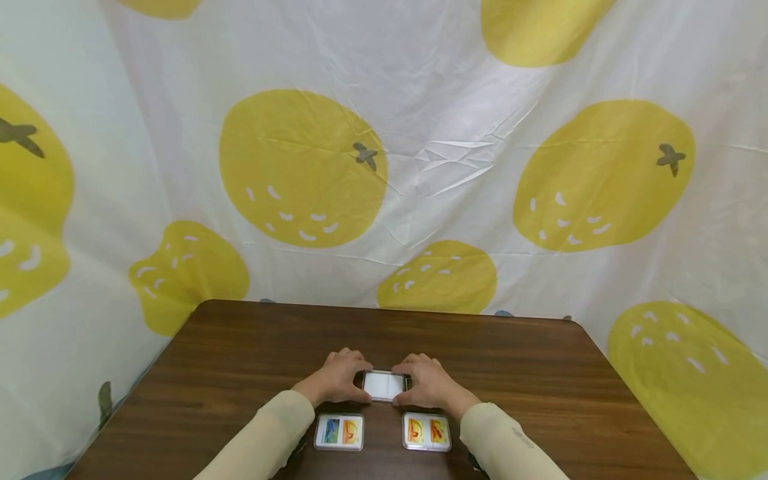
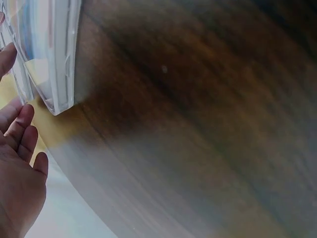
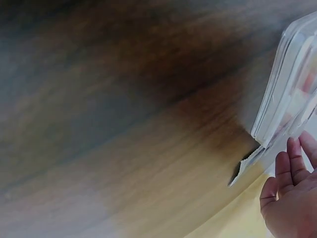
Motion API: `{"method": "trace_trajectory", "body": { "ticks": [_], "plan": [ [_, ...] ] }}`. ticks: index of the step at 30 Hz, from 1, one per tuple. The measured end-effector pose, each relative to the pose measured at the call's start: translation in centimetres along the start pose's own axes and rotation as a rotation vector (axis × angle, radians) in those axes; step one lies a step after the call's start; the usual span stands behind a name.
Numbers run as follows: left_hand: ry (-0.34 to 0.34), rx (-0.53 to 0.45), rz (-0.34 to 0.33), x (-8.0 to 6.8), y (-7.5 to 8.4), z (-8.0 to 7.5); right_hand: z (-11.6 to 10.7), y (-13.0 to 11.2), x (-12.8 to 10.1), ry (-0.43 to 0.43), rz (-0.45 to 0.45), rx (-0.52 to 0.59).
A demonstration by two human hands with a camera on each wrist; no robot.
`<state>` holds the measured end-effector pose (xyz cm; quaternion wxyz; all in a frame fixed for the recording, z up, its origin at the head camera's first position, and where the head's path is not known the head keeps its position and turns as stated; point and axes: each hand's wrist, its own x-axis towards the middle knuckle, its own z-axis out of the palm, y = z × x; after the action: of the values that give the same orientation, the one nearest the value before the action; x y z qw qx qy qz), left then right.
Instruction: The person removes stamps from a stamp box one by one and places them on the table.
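In the head view, a white-faced rectangular case (image 1: 384, 385) is held between both hands over the table. My left hand (image 1: 342, 379) grips its left end, thumb at the near edge and fingers at the far edge. Its right end is gripped the same way by my right hand (image 1: 429, 383). Dark bits show beside the case ends, partly hidden by the hands. Nearer to me lie two clear cases with picture cards: the left one (image 1: 339, 432) has a blue-green and an orange picture, the right one (image 1: 426, 432) two yellow-orange pictures.
The brown wooden table (image 1: 270, 333) has rounded far corners. Behind it hangs a white cloth (image 1: 432, 200) printed with yellow fruits. In the right wrist view, a thin dark piece with a pale ragged edge (image 3: 242, 168) juts out beside a clear case (image 3: 270, 104).
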<state>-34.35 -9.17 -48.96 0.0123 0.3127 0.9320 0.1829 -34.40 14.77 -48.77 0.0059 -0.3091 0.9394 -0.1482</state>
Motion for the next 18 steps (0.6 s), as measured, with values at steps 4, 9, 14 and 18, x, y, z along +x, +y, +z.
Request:
{"method": "trace_trajectory", "body": {
  "ticks": [4,9,14,18],
  "plan": [
    [0.000,-0.009,-0.001,-0.05,-0.05,0.05,-0.10,-0.20,0.01,-0.010,0.005,-0.010],
    [0.001,0.001,-0.003,0.05,-0.16,0.15,-0.27,-0.37,0.00,-0.015,0.017,-0.010],
    [-0.004,0.008,-0.005,0.17,-0.16,0.20,-0.27,-0.45,0.01,-0.022,0.023,-0.015],
    [-0.011,0.007,-0.011,0.22,-0.17,0.29,-0.31,-0.57,0.00,-0.029,0.025,-0.021]
  ]
}}
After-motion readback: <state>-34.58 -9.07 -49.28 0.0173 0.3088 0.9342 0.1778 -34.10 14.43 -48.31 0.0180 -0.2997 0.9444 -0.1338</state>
